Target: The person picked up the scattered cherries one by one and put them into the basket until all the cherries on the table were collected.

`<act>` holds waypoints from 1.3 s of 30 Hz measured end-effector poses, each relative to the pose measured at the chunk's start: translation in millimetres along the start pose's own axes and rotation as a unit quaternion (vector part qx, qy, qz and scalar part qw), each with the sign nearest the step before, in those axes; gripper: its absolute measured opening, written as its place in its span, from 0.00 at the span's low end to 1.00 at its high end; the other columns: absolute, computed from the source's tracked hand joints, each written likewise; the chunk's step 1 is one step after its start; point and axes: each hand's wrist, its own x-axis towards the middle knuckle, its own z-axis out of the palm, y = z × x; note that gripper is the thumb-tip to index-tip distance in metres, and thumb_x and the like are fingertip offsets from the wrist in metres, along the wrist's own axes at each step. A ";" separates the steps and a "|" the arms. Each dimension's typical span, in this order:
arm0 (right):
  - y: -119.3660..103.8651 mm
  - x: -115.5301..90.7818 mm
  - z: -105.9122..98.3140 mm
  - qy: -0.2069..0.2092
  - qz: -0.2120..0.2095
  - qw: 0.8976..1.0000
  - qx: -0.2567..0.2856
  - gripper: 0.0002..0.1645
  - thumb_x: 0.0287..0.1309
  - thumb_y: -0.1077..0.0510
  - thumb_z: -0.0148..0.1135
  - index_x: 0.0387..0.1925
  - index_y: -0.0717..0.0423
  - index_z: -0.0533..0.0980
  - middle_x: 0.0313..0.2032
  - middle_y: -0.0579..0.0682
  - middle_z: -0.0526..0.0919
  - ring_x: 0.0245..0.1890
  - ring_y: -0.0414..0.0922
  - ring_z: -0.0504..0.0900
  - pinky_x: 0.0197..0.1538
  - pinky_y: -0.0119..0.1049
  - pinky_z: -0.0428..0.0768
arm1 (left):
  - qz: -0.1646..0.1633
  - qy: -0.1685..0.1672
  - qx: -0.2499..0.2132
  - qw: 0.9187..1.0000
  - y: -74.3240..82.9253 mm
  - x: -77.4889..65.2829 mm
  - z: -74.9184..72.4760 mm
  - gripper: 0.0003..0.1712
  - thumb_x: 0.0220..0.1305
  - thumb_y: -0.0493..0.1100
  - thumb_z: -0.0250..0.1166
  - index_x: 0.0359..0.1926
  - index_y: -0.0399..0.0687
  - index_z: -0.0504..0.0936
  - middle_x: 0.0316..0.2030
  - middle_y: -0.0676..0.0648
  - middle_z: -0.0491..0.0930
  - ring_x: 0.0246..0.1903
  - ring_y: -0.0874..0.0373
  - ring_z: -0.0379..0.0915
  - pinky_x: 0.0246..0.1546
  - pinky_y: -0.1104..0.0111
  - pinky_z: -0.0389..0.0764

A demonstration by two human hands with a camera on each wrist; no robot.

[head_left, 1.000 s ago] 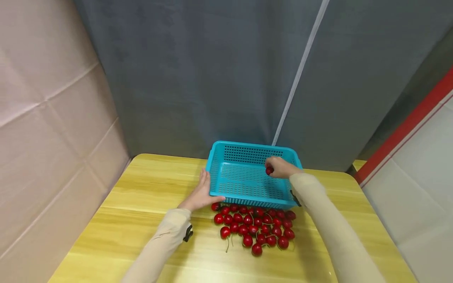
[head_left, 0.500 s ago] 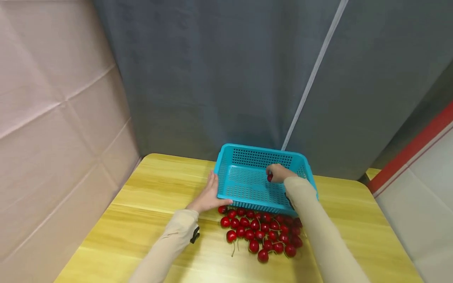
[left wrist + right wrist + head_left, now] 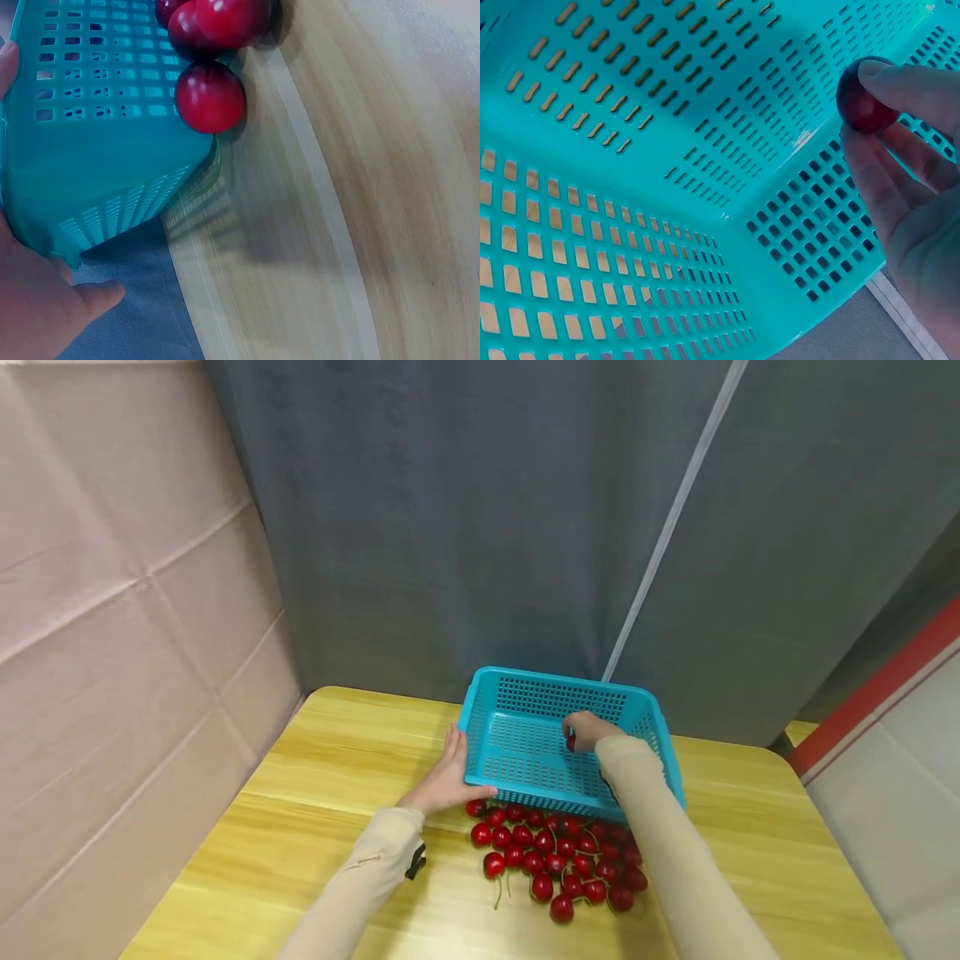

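In the head view, the left hand (image 3: 447, 777) is spreading wide around the near-left corner of the rectangular turquoise perforated-plastic basket (image 3: 517, 752), probably steadying it near the far edge of the yellow wood-grain counter (image 3: 300, 793). Round, glossy red cherries (image 3: 555, 864) are lying along the basket's near side, presumably for easy reach. In the left wrist view, that hand is straddling the basket's corner. In the right wrist view, the right hand (image 3: 919, 217) is pinching one dark-red cherry (image 3: 862, 101) inside the basket, likely for control.

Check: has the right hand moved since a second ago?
Yes: in the head view, the right hand has shifted left, judged against the pale strip behind the basket.
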 end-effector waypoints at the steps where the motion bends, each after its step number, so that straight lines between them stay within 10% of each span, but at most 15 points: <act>1: -0.7 0.5 0.5 0.000 0.000 1.000 -0.005 0.17 0.46 0.72 0.60 0.42 0.61 0.76 0.36 0.55 0.77 0.31 0.47 0.72 0.30 0.36 0.73 | -0.001 -0.002 0.002 1.000 0.1 -0.3 -0.4 0.66 0.46 0.64 0.67 0.68 0.33 0.35 0.69 0.41 0.22 0.68 0.49 0.21 0.66 0.55 0.47; 21: 2.7 -12.6 -5.5 -0.011 0.022 1.000 -0.008 0.24 0.46 0.71 0.61 0.49 0.58 0.74 0.49 0.59 0.74 0.47 0.52 0.73 0.36 0.39 0.78 | 0.011 -0.013 -0.003 1.000 6.9 3.6 0.6 0.66 0.47 0.61 0.68 0.68 0.34 0.34 0.68 0.41 0.21 0.68 0.49 0.21 0.66 0.56 0.46; 39: -6.3 -40.5 -30.2 0.037 -0.115 0.992 0.017 0.23 0.51 0.63 0.64 0.51 0.63 0.73 0.51 0.58 0.76 0.53 0.54 0.72 0.53 0.47 0.73 | 0.013 -0.017 -0.008 1.000 1.7 4.5 -4.2 0.67 0.47 0.62 0.67 0.68 0.34 0.33 0.69 0.42 0.21 0.68 0.50 0.21 0.66 0.56 0.46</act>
